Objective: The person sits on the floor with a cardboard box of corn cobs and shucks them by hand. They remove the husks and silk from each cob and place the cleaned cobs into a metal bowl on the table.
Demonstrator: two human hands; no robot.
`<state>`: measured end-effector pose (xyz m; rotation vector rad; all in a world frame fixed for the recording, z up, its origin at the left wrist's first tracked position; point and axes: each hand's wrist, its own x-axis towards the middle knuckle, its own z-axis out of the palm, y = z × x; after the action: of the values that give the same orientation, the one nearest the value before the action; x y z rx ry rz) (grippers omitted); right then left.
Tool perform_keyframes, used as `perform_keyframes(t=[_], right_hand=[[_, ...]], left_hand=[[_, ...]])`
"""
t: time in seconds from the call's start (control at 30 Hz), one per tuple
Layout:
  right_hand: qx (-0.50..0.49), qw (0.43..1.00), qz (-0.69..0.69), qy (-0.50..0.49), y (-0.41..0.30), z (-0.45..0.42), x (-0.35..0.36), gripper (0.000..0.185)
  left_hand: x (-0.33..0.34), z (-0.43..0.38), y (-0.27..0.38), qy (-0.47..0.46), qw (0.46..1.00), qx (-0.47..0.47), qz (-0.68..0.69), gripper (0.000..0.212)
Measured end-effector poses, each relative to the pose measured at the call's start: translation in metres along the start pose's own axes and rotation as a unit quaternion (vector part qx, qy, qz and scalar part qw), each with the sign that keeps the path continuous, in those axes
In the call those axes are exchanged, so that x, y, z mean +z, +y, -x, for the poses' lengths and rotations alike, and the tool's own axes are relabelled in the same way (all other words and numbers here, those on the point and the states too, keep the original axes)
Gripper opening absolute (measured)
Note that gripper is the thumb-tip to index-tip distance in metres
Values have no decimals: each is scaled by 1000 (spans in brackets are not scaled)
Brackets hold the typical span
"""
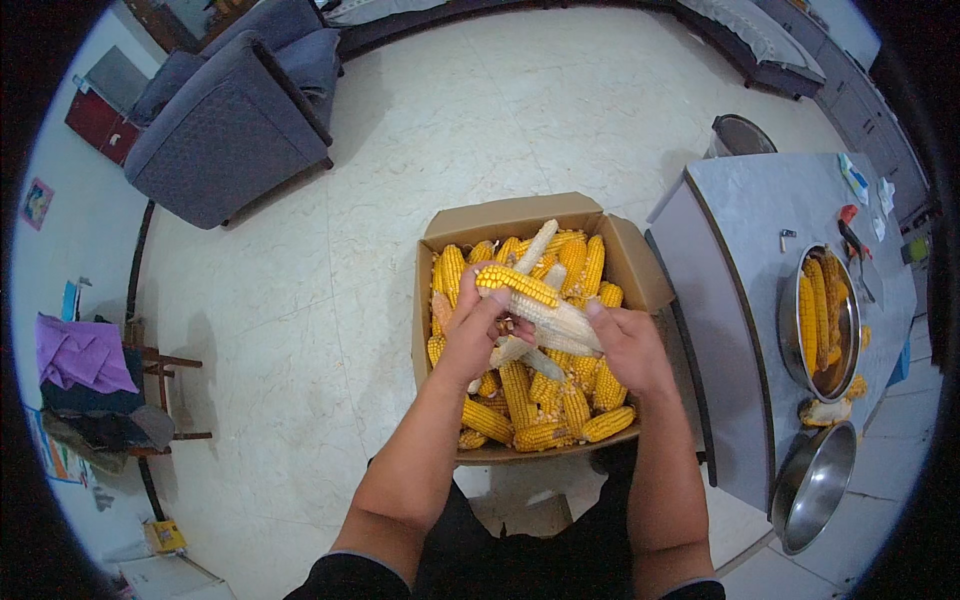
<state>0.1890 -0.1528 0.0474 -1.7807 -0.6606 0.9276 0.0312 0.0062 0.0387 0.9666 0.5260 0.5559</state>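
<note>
Above an open cardboard box (514,208) I hold corn in both hands. My left hand (476,322) grips an ear of corn (517,283) that shows rows of yellow kernels. My right hand (630,337) is closed around the lower right end of a pale, stripped corn cob (559,321). The cob lies pressed along the ear's underside; where one ends and the other begins is partly hidden by my fingers. Beneath my hands the box is full of yellow ears (517,394), loose kernels and several bare cobs, one pale cob (536,247) slanting up at the back.
To the right stands a grey table (739,202) with a steel bowl (787,352) of corn ears, another steel bowl (814,487) at its near edge and a knife (862,262). A bin (742,135) stands behind it. A grey armchair (225,135) and a cloth-draped chair (90,356) are left.
</note>
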Motion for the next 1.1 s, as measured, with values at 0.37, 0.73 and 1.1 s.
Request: perform_keyframes(t=[0.37,0.73,1.1], right_hand=[[26,999,38,2,0,-1,5,53],[-11,1000,19,1,2,-1,0,52],[-11,999,52,-6,4,-2,7,52]], left_hand=[[-1,-3,-11,34,992,24,-118,34],[5,-2,-4,43,999,5,-21,31],[-5,-6,-20,131,967,65,-209,34]])
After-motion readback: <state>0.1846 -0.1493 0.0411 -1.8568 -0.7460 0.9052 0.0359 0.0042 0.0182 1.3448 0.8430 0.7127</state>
